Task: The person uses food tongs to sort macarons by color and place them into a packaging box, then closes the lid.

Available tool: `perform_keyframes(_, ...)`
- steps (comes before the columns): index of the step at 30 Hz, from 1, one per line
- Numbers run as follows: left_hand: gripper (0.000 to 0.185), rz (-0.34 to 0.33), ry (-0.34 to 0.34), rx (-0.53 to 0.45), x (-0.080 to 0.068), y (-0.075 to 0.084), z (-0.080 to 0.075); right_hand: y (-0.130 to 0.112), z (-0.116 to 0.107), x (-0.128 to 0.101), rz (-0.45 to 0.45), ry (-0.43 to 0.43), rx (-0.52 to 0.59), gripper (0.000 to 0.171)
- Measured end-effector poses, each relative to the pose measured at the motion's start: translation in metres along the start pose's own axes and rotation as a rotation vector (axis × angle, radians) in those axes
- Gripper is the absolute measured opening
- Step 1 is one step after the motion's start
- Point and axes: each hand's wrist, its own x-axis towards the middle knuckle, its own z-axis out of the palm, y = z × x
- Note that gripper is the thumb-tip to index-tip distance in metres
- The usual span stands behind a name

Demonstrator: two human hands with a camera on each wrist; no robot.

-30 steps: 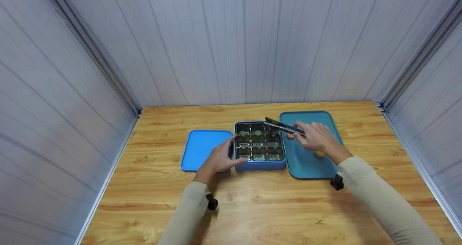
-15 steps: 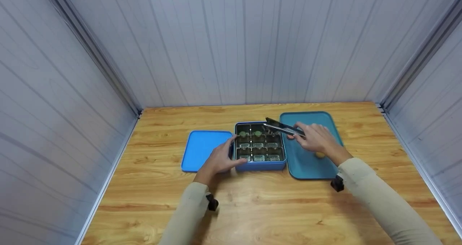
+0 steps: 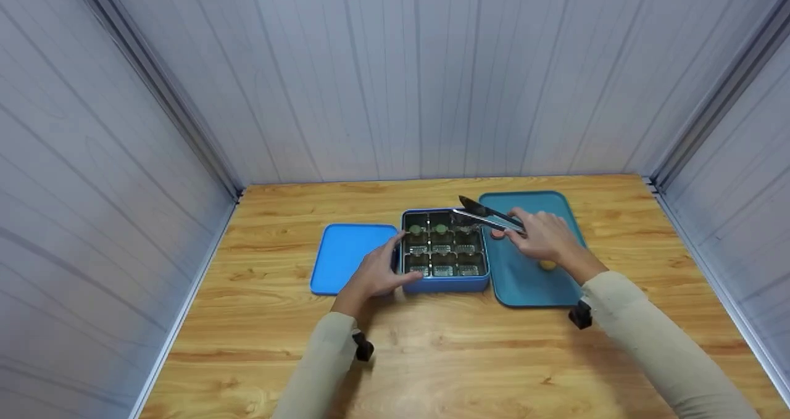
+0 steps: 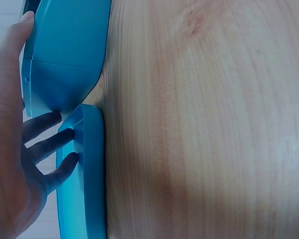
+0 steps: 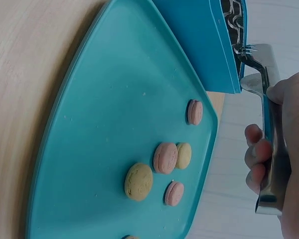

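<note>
My right hand (image 3: 543, 237) grips metal tongs (image 3: 503, 222), whose two arms stand apart over the back right compartment of a blue box (image 3: 445, 284). The tongs partly hide that compartment. Inside the box sits a dark divided insert (image 3: 443, 257), with a green macaron (image 3: 415, 229) and another green macaron (image 3: 440, 228) in its back row. My left hand (image 3: 378, 271) touches the box at its left side, thumb on the front rim and fingers spread. In the left wrist view, its lower fingers hang by the blue lid (image 4: 92, 184).
Right of the box lies a teal tray (image 3: 524, 289). On it are several macarons, among them a pink macaron (image 5: 165, 158) and a yellow macaron (image 5: 138, 181). The flat blue lid (image 3: 345, 255) lies left of the box on the wooden table (image 3: 450, 357).
The arms of the tongs have spread apart, and the upper one has risen slightly. My right hand has shifted a little to the right. The left hand stays put on the box.
</note>
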Motion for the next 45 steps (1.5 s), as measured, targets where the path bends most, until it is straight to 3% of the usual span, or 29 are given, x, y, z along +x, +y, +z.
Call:
perform_keyframes(27,0.110,-0.019,-0.007,0.021,0.002,0.000,0.000,0.040,-0.020,-0.028,0.117,0.027,0.051,0.050)
perform_keyframes(45,0.111,-0.034,-0.015,0.021,0.002,0.001,-0.001,0.043,0.001,-0.036,0.098,0.044,0.021,0.039)
